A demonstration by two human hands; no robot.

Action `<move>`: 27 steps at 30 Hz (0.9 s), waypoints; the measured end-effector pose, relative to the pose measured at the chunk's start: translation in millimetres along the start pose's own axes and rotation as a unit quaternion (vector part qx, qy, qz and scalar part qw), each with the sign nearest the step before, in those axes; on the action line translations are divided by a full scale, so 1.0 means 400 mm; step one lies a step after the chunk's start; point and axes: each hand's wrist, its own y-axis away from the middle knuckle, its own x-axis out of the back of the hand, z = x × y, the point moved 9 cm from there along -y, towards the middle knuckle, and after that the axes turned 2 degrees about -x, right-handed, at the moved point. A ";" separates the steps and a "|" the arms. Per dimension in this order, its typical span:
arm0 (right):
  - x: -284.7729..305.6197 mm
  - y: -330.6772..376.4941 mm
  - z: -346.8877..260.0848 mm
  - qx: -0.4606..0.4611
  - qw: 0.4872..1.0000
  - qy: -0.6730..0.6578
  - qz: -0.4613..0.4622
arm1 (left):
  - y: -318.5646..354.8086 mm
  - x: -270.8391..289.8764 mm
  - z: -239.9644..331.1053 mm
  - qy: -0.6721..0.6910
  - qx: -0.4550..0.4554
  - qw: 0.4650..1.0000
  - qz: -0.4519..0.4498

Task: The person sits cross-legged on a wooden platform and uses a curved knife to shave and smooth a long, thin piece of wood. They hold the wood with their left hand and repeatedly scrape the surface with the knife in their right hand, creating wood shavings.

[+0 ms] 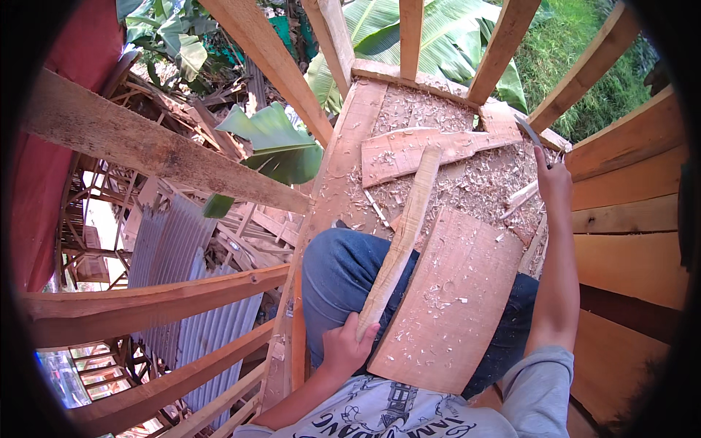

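From my remote seat I see the left hand (347, 346) wrapped around the near end of a long wooden strip (403, 244), running from lower centre to mid-frame. The right hand (553, 177) grips a curved blade (528, 132) at upper right, apart from the strip. Scattered shavings (499, 170) suggest much cutting is done; the strip looks roughly shaped, but how much remains I can't tell.
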 end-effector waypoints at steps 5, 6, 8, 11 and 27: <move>-0.015 0.125 0.292 0.010 0.997 -0.076 -0.017 | -0.029 -0.019 0.005 0.064 0.031 0.997 -0.024; -0.031 0.151 0.350 -0.013 0.994 -0.108 -0.005 | -0.030 -0.026 0.004 0.080 0.033 0.996 -0.037; -0.058 0.203 0.421 -0.049 0.987 -0.156 0.000 | -0.008 -0.022 -0.015 0.100 0.069 0.991 -0.057; -0.048 0.215 0.399 -0.053 0.978 -0.204 0.011 | -0.012 -0.015 -0.023 0.148 0.085 0.983 -0.065; -0.050 0.251 0.287 0.074 0.989 -0.131 -0.007 | 0.000 0.000 0.004 0.217 0.212 0.941 -0.148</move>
